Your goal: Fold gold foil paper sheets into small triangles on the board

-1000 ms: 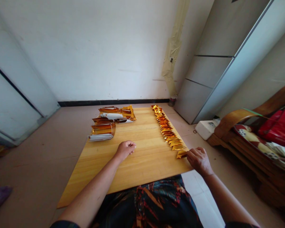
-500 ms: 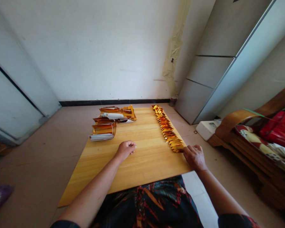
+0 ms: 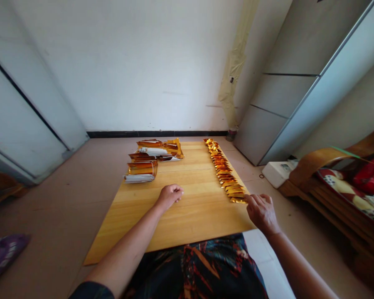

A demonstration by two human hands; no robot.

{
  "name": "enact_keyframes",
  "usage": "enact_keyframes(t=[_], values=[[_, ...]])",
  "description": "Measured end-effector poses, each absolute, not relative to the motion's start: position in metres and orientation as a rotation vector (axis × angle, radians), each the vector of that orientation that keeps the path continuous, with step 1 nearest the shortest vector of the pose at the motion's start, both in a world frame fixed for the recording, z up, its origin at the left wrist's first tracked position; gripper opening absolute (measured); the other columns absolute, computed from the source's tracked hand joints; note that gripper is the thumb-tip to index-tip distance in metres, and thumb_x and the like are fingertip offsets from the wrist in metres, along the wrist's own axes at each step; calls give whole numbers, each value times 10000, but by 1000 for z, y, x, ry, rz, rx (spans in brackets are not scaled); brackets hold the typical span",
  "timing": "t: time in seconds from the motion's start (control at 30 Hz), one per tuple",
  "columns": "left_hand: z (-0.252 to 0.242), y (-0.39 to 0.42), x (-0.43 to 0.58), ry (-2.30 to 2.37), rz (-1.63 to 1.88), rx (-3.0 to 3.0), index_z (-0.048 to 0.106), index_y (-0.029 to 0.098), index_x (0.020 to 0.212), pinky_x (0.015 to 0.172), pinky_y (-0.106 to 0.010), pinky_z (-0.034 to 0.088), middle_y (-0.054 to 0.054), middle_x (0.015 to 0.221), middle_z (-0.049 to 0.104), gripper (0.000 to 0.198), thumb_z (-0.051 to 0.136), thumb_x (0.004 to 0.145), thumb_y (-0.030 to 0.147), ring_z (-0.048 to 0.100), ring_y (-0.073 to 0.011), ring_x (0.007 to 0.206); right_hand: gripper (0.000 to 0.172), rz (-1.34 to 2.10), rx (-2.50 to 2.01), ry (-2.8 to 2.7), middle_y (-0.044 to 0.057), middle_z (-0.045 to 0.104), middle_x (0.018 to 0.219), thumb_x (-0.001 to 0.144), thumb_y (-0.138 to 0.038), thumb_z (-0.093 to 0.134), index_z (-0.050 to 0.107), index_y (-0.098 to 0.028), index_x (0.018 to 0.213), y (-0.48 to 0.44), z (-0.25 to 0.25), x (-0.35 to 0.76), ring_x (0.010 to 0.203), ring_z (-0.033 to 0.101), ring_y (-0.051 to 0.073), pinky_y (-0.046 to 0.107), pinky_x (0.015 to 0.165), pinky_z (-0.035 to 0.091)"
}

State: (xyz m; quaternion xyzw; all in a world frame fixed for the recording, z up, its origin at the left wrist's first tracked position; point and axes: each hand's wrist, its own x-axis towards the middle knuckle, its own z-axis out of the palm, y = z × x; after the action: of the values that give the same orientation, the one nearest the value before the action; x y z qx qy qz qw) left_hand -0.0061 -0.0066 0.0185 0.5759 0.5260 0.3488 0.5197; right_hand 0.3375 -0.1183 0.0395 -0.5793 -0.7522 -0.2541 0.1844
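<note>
On the wooden board (image 3: 187, 216), a long row of folded gold foil papers (image 3: 224, 172) overlaps along the right edge. My right hand (image 3: 263, 211) is at the near end of this row, its fingers closed on the edge of the nearest folded gold foil paper (image 3: 237, 200). My left hand (image 3: 171, 196) rests near the middle of the board with its fingers curled in; nothing shows in them. Beyond it, at the far left of the board, lie stacks of curved gold foil sheets (image 3: 141, 168) with white undersides.
A white wall (image 3: 149, 74) stands behind the board, and a grey refrigerator (image 3: 286, 91) at the back right. To the right are a white box (image 3: 274, 173) and a wooden bench (image 3: 318, 195) with cushions. A purple bag (image 3: 4, 253) lies on the floor at left.
The view has turned slightly left, so everything appears shifted right. My right hand stays at the near end of the row, where the nearest foil paper now lies flatter. My left hand keeps its pose.
</note>
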Motion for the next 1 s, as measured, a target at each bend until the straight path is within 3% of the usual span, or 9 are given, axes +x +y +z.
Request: enact_keyframes(t=[0.1,0.3,0.7,1.0], values=[[16,-6,-4,1264,851,1372,607,140,704,451,-205,395,23,519,579,165,587,614,277,524,-101,453,236,-657,-1477,-2136,63,650,875,795,-60,450,616,-172,921,-104,52,314,783,543,164,311,824,314],[13,-5,-9,1273,944,1383,619,137,767,453,-202,388,20,557,584,176,561,649,254,522,-100,473,228,-407,-1261,-2182,67,641,940,823,-87,441,628,-183,913,-44,64,228,867,546,174,295,803,341],[5,11,-34,1437,1116,1670,638,161,717,611,-231,435,-20,675,632,131,521,712,219,574,-143,656,252,207,-1289,-2249,31,678,888,785,-73,476,672,-200,883,64,43,113,800,613,144,215,723,435],[6,13,-35,1362,1123,1831,613,171,660,618,-238,409,-29,672,598,130,494,707,149,553,-143,658,258,106,-1423,-2035,54,646,921,787,-75,463,657,-200,902,112,38,92,875,570,177,254,768,433]])
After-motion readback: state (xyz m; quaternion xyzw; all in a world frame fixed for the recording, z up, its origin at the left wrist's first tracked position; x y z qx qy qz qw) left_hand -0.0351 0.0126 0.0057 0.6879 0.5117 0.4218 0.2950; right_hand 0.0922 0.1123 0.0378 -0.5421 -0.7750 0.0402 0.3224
